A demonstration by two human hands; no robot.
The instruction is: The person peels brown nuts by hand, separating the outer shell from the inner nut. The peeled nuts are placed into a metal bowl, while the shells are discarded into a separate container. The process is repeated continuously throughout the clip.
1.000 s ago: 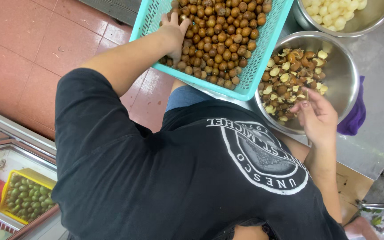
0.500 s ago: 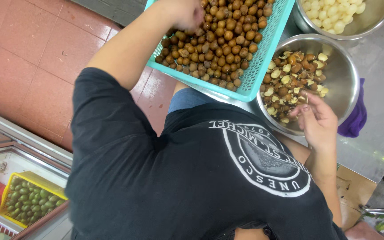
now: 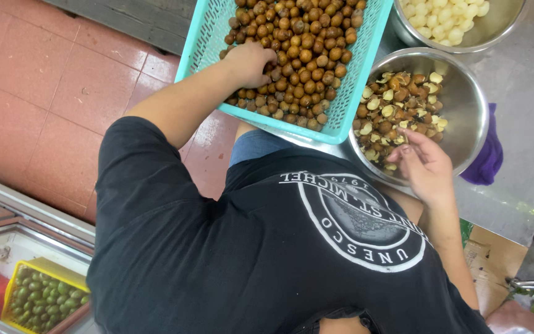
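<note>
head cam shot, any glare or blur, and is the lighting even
Head view: soft, even light with no hard shadows; mild glare on the steel bowl of shells and the steel table; the teal basket, brown fruits and both hands are sharp; edges bend slightly from the wide lens.

- We see the left hand (image 3: 250, 60) resting among brown fruits (image 3: 304, 55) in the turquoise basket (image 3: 356, 93).
- The right hand (image 3: 426, 167) hovers over the steel bowl (image 3: 468, 111) of shells.
</note>
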